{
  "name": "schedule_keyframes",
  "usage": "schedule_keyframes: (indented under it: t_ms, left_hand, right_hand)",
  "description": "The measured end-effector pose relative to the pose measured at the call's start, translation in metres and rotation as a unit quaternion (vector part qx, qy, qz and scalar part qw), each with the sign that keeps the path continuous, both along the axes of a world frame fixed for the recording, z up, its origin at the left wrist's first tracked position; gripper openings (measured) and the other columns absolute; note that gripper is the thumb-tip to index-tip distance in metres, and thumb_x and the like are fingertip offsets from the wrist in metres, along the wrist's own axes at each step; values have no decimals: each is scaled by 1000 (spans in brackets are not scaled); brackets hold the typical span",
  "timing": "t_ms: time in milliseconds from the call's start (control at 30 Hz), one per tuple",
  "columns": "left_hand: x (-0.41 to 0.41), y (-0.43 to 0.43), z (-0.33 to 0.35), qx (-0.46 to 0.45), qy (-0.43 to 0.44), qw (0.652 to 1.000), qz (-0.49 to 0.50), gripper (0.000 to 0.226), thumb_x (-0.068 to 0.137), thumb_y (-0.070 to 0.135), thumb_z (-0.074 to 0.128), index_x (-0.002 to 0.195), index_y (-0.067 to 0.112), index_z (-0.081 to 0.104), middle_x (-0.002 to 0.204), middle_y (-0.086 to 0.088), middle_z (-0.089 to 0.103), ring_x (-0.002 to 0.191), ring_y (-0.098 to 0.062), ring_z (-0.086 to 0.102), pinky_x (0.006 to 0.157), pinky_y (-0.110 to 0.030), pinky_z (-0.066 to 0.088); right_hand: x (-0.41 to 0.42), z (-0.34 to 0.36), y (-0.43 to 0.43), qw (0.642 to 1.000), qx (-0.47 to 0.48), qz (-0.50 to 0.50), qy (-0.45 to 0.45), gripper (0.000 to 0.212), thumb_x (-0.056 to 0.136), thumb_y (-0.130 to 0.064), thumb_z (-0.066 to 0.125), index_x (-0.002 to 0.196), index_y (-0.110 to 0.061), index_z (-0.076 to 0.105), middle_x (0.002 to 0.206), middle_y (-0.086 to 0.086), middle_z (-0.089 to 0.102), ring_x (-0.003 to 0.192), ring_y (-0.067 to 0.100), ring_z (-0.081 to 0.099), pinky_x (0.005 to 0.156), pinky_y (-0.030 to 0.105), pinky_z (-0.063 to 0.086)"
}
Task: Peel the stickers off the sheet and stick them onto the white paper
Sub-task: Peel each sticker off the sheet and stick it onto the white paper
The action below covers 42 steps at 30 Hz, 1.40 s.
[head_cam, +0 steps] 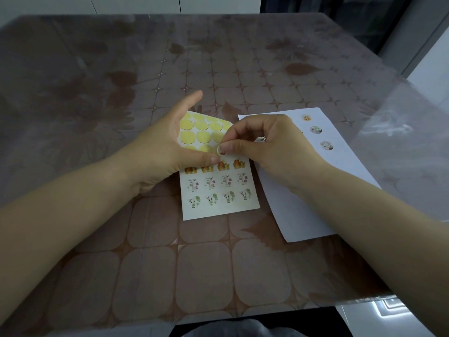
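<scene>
Sticker sheet point(220, 190) lies flat on the patterned table point(145, 263), centre of view, one short edge toward the person. The far rows show only yellow backing circles. The three near rows hold printed stickers.

Left hand point(158, 147): fingers straight and together, pointing away. The thumb pad presses on the sheet just left of the pick point, pinning it. It holds nothing.

Right hand point(267, 144): fingers curled, thumb and forefinger tips closed on the rim of one round sticker point(218, 150). The sticker stands curled up off the backing with its pale underside showing. Cannot tell whether its lower edge is free of the sheet.

White paper point(303, 203) lies just right of the sheet, long axis running far-left to near-right. The right hand and forearm lie over its left part. Three placed stickers point(316, 129) sit in a column toward its far right side. A scrap of print shows by the right knuckles, too hidden to place.

Judgement: the step in hand is the peel. The paper lies to the right of the pinch, on the pinching hand's own side, so the carry should be short and rightward, with no crossing of the left hand. Bare paper lies below and left of the column. Risk: the curled sticker folding onto itself or sticking to the fingertip
</scene>
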<state>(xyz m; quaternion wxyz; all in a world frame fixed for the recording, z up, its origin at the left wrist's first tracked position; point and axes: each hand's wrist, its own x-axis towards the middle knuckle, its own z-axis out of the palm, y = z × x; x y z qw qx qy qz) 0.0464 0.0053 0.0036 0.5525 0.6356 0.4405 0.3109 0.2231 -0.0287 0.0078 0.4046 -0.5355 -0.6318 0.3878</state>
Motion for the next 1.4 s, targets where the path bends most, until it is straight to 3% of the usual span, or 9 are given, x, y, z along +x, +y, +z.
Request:
schedule_keyframes:
  t_ms: [233,467,567,700,833,1000,1100,1200,1400]
  left_hand:
    - [0,1,0,5,40,999,-8,123,45,7,90,145,42,27,130,-1,57,102,-14,67,88,-38,55]
    - [0,1,1,18,63,998,-6,118,49,11,86,144,45,26,136,1,52,107,-13,64,91,-38,53]
    - [0,1,1,16,59,998,-5,114,57,2,85,145,43,25,135,0,53,104,-12,66,89,-35,55]
    - [1,-1,3,17,58,998,-10,114,54,7,82,146,42,24,132,3,56,103,-11,66,86,-32,56]
    - [2,-4,2,24,55,998,-12,108,65,-5,78,146,40,23,119,12,60,94,-3,68,73,-19,57]
    - [0,-3,2,21,42,999,0,109,60,1,78,145,42,24,109,13,65,90,-1,69,67,-16,55]
    - [1,-5,1,11,4,1000,5,109,54,5,75,143,43,25,102,13,70,89,-7,71,66,-20,56]
    - [2,-4,0,14,-9,1000,9,108,54,4,74,142,42,27,105,14,68,91,-9,71,67,-20,56]
    - [1,-2,-1,9,-19,1000,13,107,52,5,75,141,44,30,107,13,69,93,-12,71,71,-24,58]
  right_hand:
    - [-2,0,-2,998,36,-9,-59,9,74,-21,76,72,-27,70,70,-15,63,73,-5,53,65,5,41]
    - [-2,-3,0,995,50,-13,-83,8,75,-24,76,73,-29,70,74,-14,64,74,-5,51,67,4,38]
    - [-2,-4,0,995,56,-18,-80,7,75,-24,75,73,-28,70,76,-12,65,71,-4,49,67,7,38]
    - [-3,-4,-1,995,58,-35,-78,9,76,-23,74,71,-28,68,70,-14,61,67,-6,49,65,5,39]
    - [2,3,0,993,71,-72,-57,13,79,-22,72,70,-28,66,62,-23,59,66,-11,50,63,2,38]
    - [37,42,-4,985,40,-61,-155,8,74,-37,73,71,-31,69,58,-15,61,46,-7,48,45,4,36]
    - [73,70,-9,966,-43,-11,-256,16,61,-48,73,73,-37,71,69,-23,68,60,-12,57,65,18,37]
    - [91,69,-13,934,-122,28,-333,12,60,-45,75,70,-40,71,69,-27,66,63,-16,52,67,20,32]
    - [106,35,-11,938,-185,-32,-292,13,60,-39,77,71,-36,74,88,-12,71,90,13,60,81,28,46]
